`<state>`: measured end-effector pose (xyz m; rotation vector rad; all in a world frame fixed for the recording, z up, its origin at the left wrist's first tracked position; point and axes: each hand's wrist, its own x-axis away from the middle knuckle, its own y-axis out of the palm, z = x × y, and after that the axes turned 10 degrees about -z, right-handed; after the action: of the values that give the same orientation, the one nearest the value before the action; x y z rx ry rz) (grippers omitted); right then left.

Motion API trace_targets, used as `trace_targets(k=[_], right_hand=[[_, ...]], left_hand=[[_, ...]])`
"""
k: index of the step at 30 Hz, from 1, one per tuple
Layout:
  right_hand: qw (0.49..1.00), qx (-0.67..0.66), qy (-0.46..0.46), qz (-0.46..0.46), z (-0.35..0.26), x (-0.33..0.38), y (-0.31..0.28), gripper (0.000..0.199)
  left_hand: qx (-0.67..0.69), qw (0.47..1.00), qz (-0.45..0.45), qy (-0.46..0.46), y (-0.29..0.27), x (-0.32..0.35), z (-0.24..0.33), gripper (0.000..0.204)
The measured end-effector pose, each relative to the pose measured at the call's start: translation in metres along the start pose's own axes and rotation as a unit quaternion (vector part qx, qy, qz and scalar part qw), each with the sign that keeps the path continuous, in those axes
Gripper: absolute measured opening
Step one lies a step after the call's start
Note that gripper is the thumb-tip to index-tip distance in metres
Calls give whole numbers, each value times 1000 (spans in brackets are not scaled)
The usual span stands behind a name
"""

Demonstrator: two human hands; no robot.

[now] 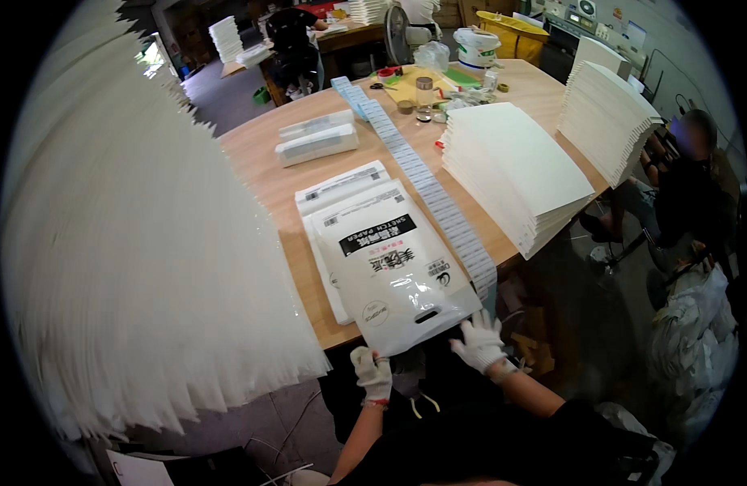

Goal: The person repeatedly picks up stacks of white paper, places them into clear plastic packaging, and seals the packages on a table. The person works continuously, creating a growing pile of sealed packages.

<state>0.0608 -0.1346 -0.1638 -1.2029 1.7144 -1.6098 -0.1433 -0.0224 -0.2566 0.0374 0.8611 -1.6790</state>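
Observation:
A white printed plastic bag [389,275] with a handle slot lies at the table's near edge, flat and filled, over another white bag [333,304]. My left hand [372,377], in a white knit glove, is closed at the bag's near left corner, fingers curled against its edge. At the near right corner is my right hand [478,344], gloved too, with fingers apart and stretched toward the bag's edge. A long strip of printed labels [430,186] runs along the bag's right side, its near end hanging by my right hand.
Tall stacked white sheets [163,243] fill the left. Paper stacks stand right [511,170] and farther right [608,113]. Wrapped white bundles [317,146], a glass jar [423,97], scissors [381,86] and a bucket [476,49] lie beyond. One person [689,186] sits right, another [292,40] works behind.

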Motion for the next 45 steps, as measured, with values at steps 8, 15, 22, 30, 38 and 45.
trace_targets(k=[8,15,22,30,38,45], right_hand=[[842,-523,101,88,162,-95,38,22],[875,-482,41,-31,177,-126,14,10],[896,-444,-17,-20,144,-114,-55,19],[896,-443,-10,19,145,-108,-44,19],[931,-360,-26,50,145,-104,-35,16],[935,-336,-34,104,126,-91,-47,10]], left_hand=[[-45,964,-243,-94,-40,17,30,11],[178,914,-361,-53,34,-67,102,20],[492,554,-448,-500,173,-148,113,19],[499,602,-444,-438,177,-142,120,18],[460,615,-448,-458,172,-149,118,20],[558,576,-411,-434,177,-140,114,19]])
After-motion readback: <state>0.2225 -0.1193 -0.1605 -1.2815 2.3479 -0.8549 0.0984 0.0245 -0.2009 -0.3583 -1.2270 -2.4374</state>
